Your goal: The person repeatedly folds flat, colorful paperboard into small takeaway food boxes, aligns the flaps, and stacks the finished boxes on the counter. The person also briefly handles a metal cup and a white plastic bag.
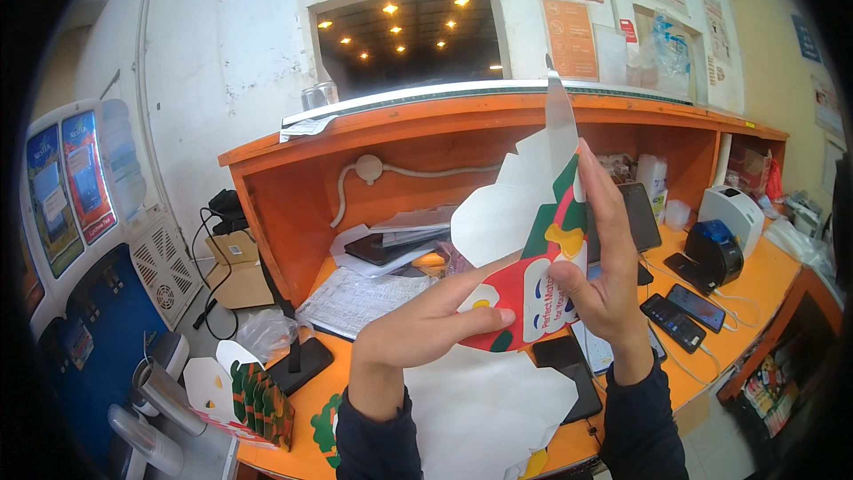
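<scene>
A paper food carton [533, 240], printed red, green and yellow outside and white inside, is held up in front of me, partly folded with its flaps standing out. My left hand [422, 316] grips its lower left part, thumb on the printed face and the other fingers mostly hidden behind. My right hand [613, 280] holds the right side, thumb against the printed panel and fingers stretched up along the edge. Below my hands lie flat white carton blanks [489, 404] on the orange counter. At the lower left stands a nested stack of folded cartons [258, 400] in the same print.
Two phones [673, 322] with cables lie on the right, near a black device [713, 253] and a white printer-like box [731, 216]. Papers [360, 298] cover the counter at left. An orange shelf [426, 124] runs along the back below a window opening. A metal cup [164, 391] stands lower left.
</scene>
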Demonstrator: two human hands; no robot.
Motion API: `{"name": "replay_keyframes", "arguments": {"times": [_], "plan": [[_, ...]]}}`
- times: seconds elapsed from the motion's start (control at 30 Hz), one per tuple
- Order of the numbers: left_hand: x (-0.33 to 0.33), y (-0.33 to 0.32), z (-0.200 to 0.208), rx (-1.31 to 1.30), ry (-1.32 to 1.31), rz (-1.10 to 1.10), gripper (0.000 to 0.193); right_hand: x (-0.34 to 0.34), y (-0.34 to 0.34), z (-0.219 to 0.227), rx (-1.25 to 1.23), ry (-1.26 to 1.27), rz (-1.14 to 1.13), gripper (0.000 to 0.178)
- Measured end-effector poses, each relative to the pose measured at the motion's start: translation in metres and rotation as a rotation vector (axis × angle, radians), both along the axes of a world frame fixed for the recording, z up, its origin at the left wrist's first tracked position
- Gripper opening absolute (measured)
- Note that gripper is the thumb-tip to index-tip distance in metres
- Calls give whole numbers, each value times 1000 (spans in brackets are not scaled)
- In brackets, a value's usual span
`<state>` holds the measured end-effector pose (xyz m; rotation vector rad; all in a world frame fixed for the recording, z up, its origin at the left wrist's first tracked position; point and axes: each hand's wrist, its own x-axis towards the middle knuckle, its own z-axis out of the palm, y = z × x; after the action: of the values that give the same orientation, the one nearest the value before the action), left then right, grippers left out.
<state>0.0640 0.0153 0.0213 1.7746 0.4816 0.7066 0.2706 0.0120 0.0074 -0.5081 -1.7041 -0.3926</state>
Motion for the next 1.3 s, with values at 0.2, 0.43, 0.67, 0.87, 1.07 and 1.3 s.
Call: {"name": "replay_keyframes", "arguments": {"times": [0.2, 0.43, 0.67, 0.87, 1.07, 1.3], "plan": [[-5, 4, 2, -19, 73, -66, 57, -1, 2, -5, -73, -107, -48, 66], [-2, 6, -3, -54, 109, -63, 57, 2, 4, -11, -260, 7, 476, 31], [11, 14, -8, -79, -565, -178, 57, 12, -10, -2, -186, 66, 291, 15], [8, 5, 2, 3, -527, 189, 44, 2, -12, 1, -88, -138, 21, 25], [4, -3, 7, -45, -540, 159, 40, 12, -23, 4, -41, -127, 57, 36], [-3, -13, 4, 158, -400, 254, 35, 13, -13, 1, -16, -122, 118, 27]]}}
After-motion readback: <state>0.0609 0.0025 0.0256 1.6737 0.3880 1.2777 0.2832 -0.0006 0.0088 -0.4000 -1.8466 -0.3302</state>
